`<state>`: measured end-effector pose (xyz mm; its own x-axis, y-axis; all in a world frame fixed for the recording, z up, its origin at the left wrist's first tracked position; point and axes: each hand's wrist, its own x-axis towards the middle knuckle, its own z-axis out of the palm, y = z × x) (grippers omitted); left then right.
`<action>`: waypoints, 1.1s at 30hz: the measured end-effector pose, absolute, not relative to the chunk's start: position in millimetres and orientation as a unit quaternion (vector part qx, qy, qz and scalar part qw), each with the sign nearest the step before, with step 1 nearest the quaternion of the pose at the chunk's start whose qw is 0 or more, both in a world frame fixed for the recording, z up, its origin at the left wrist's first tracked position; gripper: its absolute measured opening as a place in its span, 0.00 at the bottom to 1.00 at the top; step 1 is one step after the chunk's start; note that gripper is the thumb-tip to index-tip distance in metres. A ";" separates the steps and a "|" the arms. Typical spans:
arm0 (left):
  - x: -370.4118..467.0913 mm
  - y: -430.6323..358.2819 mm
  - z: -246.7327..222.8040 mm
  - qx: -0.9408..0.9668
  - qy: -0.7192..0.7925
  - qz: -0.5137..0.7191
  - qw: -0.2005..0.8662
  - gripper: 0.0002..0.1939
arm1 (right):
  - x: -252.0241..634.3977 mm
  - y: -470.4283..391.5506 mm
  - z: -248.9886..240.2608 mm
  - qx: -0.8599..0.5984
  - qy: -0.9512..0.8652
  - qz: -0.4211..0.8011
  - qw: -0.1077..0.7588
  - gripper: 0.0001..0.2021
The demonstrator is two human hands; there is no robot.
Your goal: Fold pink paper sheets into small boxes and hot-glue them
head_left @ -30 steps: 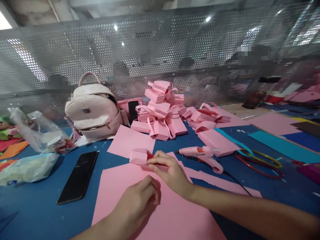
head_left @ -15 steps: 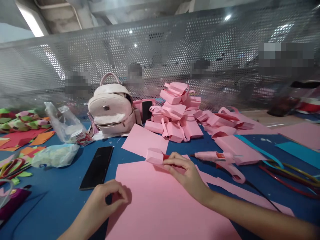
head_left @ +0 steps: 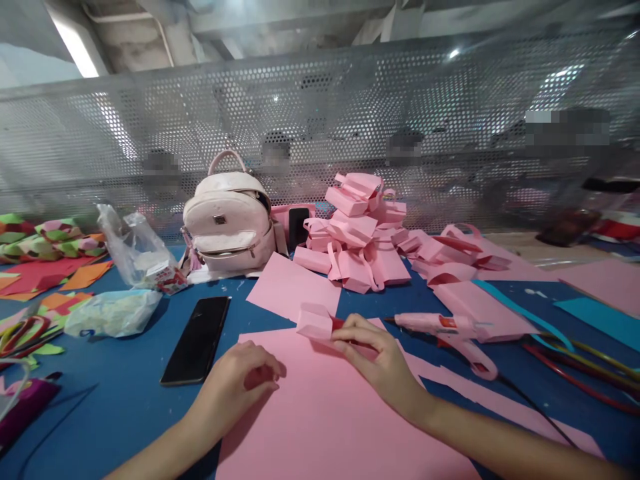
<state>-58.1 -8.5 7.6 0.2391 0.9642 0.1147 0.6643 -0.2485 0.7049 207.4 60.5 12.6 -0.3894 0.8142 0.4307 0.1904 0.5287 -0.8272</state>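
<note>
My right hand [head_left: 383, 360] pinches the end of a small folded pink paper box [head_left: 314, 321] between thumb and fingers, just over the large pink paper sheet [head_left: 340, 407]. A darker pink inside shows at the box's gripped end. My left hand [head_left: 245, 377] hovers above the sheet's left edge, fingers bent, thumb and fingertips a little apart, with nothing visible between them. A smaller pink sheet [head_left: 293, 283] lies behind the box. To the right of my right hand rests a pink glue gun [head_left: 440, 325], its nozzle toward the left.
A black phone [head_left: 196, 341] lies left of my left hand. Behind stand a pale backpack [head_left: 227, 220] and a heap of folded pink paper bags [head_left: 350, 233]. Pink paper strips [head_left: 475, 387] and the glue gun's cable lie at right. Plastic bags [head_left: 113, 313] and coloured paper lie at left.
My left hand has moved forward and right, nearer the paper box, and its pinch has loosened. The right hand keeps its hold; the whole view has shifted slightly.
</note>
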 end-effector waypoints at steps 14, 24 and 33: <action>-23.5 -20.6 8.0 0.848 0.418 0.251 0.210 0.09 | 208.3 61.9 6.0 -0.321 -0.750 0.378 0.438 0.08; 43.5 -0.6 8.6 0.766 0.434 0.298 0.368 0.15 | 210.7 62.0 8.6 -0.310 -0.738 0.380 0.463 0.09; 50.1 2.3 2.6 0.869 0.368 0.274 0.188 0.09 | 211.1 61.8 10.1 -0.314 -0.732 0.387 0.464 0.08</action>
<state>50.1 2.3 2.6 0.5797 0.7417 0.3373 0.5360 -0.6589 0.5278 211.1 61.8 10.1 -0.3721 0.8190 0.4367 0.1009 0.5034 -0.8582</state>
